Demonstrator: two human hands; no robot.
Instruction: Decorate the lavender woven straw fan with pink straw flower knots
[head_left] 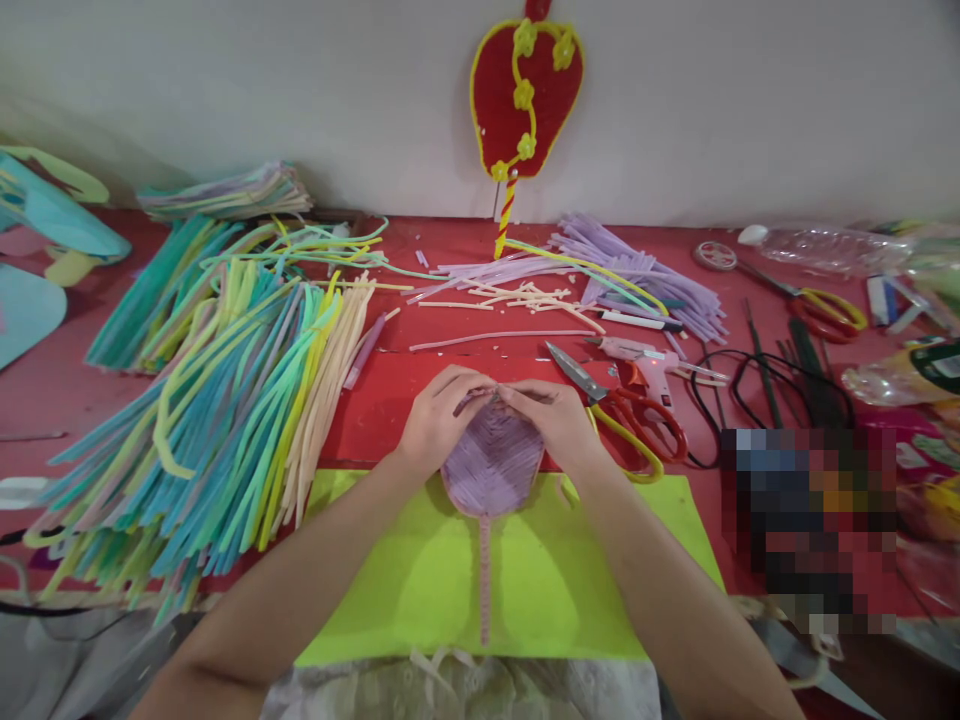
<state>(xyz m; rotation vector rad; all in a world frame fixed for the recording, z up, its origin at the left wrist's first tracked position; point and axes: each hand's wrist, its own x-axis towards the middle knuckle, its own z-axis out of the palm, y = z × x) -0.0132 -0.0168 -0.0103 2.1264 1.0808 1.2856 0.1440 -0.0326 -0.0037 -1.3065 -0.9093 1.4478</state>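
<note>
A purple fan (493,462), covered in rows of pipe cleaner, lies with its pink-wrapped handle (484,580) pointing towards me. Both hands meet at the fan's far edge. My left hand (448,412) pinches that edge from the left, fingers curled. From the right, my right hand (546,415) presses thumb and fingertips together at the same spot. Whatever small piece sits between the fingertips is hidden. Just beyond my right hand are grey-bladed scissors (637,410) with red and yellow handles, and a pink glue gun (641,365).
Bundles of coloured pipe cleaners (217,430) fill the left side. Purple pipe cleaners (637,270) lie at the back. A red fan with yellow flowers (529,100) stands against the wall. A black cable (739,365), second scissors (825,305) and plastic bottles (832,248) are at right.
</note>
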